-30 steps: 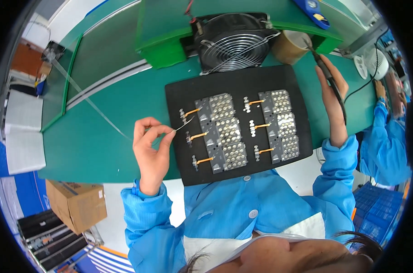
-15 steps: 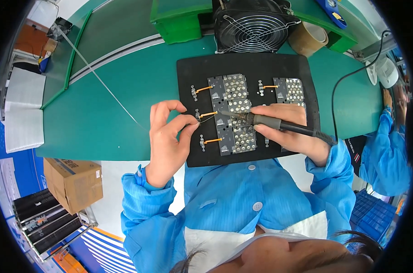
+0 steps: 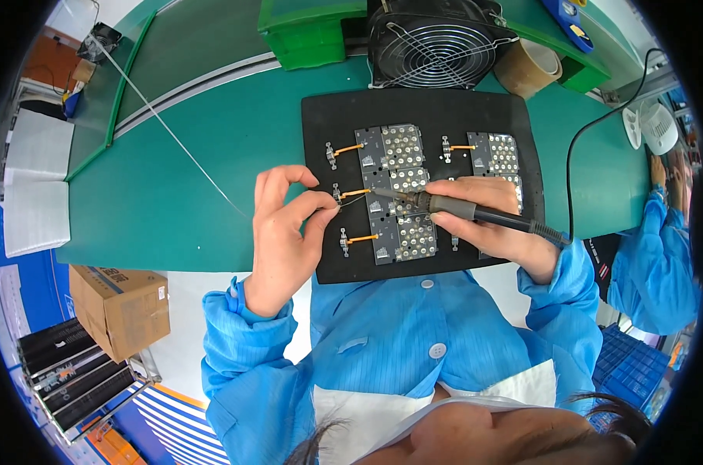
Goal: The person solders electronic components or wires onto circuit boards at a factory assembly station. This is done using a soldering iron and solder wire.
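The person's left hand (image 3: 285,236) is pinched narrow, thumb and forefinger closed on a thin wire (image 3: 353,201) while the other fingers curl loosely. The right hand (image 3: 495,221) is wrapped around the grip of a soldering iron (image 3: 475,211), held like a pen, its tip pointing toward the left hand. A second ago that right hand was raised well off to the right, clear of the black mat (image 3: 413,108); now it lies over the boards, so iron and wire have come together at one place. That place is just beyond the left fingertips, where an orange strip (image 3: 356,193) meets the middle circuit board (image 3: 376,206) of the near column, directly between the two hands. The hands have barely shifted over the last half second, which suggests a steady hold at this joint, with the work on it under way rather than being lined up. Whether the tip actually touches the strip is too small to tell. The right hand partly covers the second column of boards (image 3: 491,147), which lies beneath and ahead of it. Farther ahead of that hand stands a black fan (image 3: 444,58), with a tan roll (image 3: 514,70) beside it.
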Demonstrator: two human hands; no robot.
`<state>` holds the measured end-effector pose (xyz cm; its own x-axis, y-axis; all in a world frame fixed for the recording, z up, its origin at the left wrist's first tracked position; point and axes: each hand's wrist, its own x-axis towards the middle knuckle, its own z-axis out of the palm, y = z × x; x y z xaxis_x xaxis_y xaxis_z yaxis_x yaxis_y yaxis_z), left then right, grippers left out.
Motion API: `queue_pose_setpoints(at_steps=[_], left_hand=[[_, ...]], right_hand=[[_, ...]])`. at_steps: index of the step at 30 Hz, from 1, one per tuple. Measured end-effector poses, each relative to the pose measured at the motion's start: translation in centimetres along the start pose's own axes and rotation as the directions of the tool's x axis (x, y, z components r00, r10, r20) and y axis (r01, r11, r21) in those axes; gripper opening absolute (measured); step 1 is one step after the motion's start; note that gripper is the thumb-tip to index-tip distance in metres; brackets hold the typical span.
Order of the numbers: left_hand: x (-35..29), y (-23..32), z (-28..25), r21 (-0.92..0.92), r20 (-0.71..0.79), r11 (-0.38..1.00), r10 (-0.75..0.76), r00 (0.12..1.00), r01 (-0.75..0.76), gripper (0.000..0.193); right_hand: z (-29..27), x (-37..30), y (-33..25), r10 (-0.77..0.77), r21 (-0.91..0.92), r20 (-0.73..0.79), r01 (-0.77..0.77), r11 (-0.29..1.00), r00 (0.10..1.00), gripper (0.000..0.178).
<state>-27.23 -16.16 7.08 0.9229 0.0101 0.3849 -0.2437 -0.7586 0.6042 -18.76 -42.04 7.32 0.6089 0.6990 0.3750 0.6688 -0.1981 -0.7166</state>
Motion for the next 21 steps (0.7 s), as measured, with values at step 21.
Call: queue_pose_setpoints(at_steps=[21], left_hand=[[0.8,-0.8,2.8,-0.280,0.120,0.940,-0.165,0.979,0.192,0.021]], right_hand=[[0.2,-0.1,0.5,-0.010,0.008,-0.009,0.010,1.000,1.000,0.033]])
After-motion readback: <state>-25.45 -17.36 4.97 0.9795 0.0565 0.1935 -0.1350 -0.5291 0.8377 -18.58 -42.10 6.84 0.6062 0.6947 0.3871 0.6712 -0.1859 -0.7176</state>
